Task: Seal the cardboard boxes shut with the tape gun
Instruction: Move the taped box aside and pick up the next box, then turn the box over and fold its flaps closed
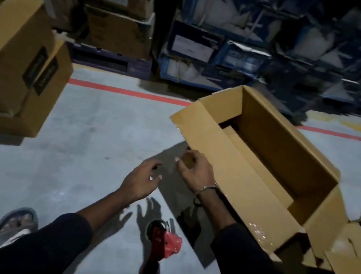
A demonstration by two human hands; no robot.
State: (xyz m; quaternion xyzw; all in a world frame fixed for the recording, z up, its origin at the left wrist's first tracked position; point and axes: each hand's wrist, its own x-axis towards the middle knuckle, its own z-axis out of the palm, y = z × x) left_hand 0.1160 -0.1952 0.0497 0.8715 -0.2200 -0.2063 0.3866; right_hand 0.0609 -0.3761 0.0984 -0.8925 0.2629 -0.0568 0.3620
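An open cardboard box (275, 153) stands tilted on the grey floor at centre right, its flaps up and its inside in shadow. My right hand (195, 171) is at the box's near-left corner, fingers curled against the lower edge of the near flap. My left hand (140, 180) hovers over the floor just left of it, fingers loosely spread and holding nothing. A red tape gun (164, 242) lies on the floor below both hands, between my legs. Shiny clear tape (259, 233) shows on the box's near-right corner.
A closed cardboard box (16, 64) with dark labels sits at the left. More open cartons (354, 264) crowd the right edge. Stacked brown boxes (116, 4) and blue wrapped packs (228, 36) on pallets line the back, behind a red floor line (129, 91). My sandalled foot (14, 226) is lower left.
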